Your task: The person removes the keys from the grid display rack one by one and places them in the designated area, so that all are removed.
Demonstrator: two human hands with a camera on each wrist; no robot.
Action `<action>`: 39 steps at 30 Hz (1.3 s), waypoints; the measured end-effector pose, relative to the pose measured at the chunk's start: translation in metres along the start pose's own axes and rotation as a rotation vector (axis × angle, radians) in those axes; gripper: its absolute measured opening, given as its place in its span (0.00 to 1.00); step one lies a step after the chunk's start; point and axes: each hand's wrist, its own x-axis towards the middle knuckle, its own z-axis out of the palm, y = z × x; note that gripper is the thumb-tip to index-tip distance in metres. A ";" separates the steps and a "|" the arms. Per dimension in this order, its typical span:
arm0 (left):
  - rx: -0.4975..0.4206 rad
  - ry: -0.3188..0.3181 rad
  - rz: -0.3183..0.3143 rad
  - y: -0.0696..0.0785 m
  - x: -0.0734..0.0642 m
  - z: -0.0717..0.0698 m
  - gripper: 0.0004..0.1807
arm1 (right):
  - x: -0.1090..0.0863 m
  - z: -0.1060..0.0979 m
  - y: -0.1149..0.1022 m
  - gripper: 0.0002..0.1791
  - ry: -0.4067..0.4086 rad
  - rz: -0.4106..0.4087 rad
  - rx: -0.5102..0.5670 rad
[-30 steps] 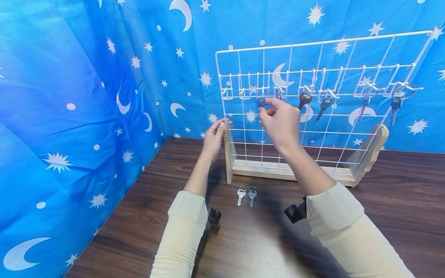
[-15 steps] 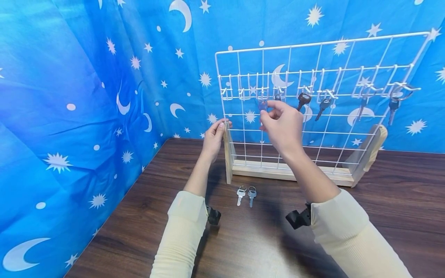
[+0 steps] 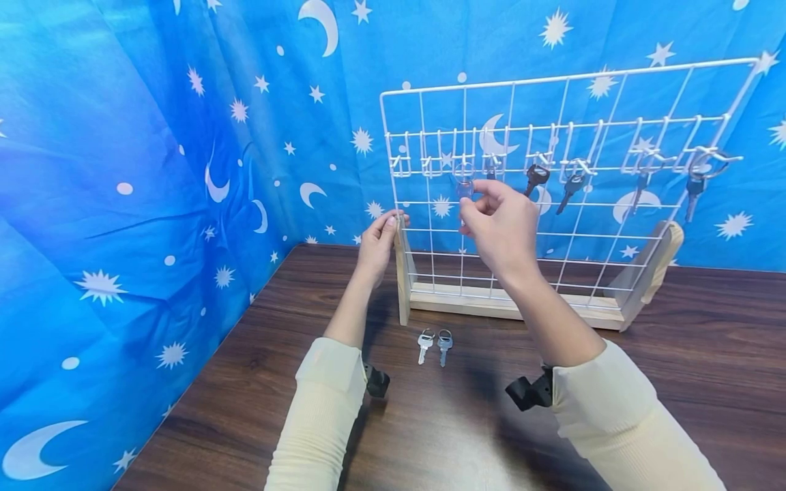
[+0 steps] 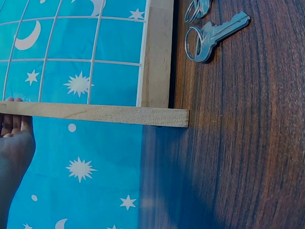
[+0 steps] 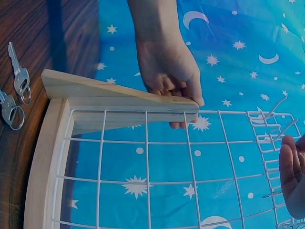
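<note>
In the head view my left hand [image 3: 376, 249] grips the top of the left wooden upright [image 3: 402, 273] of a white wire grid rack [image 3: 485, 235]. The right wrist view shows that hand's fingers wrapped over the upright's end. My right hand [image 3: 506, 228] is raised before the grid, thumb and forefinger pinching a key [image 3: 464, 188] whose ring is up at a hook; whether the ring sits on the hook is too blurred to tell. In the right wrist view, part of my right hand [image 5: 293, 176] shows at the edge, the key hidden.
Two keys with rings, a left key [image 3: 425, 346] and a right key [image 3: 445, 348], lie on the wooden table [image 3: 295, 389] before the rack. Several keys, such as a dark key [image 3: 537, 179], hang from hooks to the right. A patterned blue cloth [image 3: 184, 170] stands behind.
My right hand has shifted slightly right and down, and the pinched key has come down a little with it. My left hand stays on the upright.
</note>
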 end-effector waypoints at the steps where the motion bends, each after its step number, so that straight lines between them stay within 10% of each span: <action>1: 0.003 -0.002 -0.001 0.000 0.000 0.000 0.19 | 0.000 0.000 0.000 0.16 -0.001 0.000 0.002; 39: 0.009 0.007 0.006 -0.002 0.000 0.000 0.18 | -0.036 -0.005 0.037 0.12 -0.114 -0.011 -0.041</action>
